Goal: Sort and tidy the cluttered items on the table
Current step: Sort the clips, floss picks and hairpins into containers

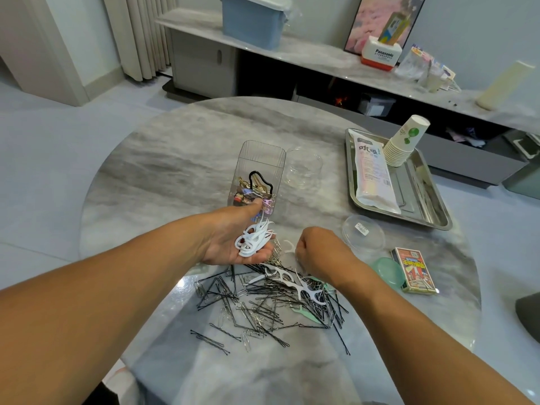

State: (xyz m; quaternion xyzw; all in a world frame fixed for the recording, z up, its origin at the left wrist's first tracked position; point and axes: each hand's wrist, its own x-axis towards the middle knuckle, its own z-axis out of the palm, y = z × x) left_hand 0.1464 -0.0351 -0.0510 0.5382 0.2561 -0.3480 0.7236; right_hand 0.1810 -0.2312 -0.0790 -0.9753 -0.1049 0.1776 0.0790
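Note:
A heap of black hairpins and silver paper clips (263, 305) lies on the round marble table (163, 165), with white floss picks (295, 283) on top. My left hand (233, 241) is palm up above the heap and cradles several white floss picks (254, 239). My right hand (318, 252) is curled, knuckles up, and pinches one white floss pick (289, 247) beside the left palm. A tall clear box (258, 171) with hair clips inside stands just behind my left hand. An empty clear round jar (304, 168) stands to its right.
A steel tray (432, 206) at the right holds a white pouch (375, 173) and a stack of paper cups (404, 141). A clear lid (363, 233), a green round lid (388, 271) and a card box (416, 270) lie right of my right hand.

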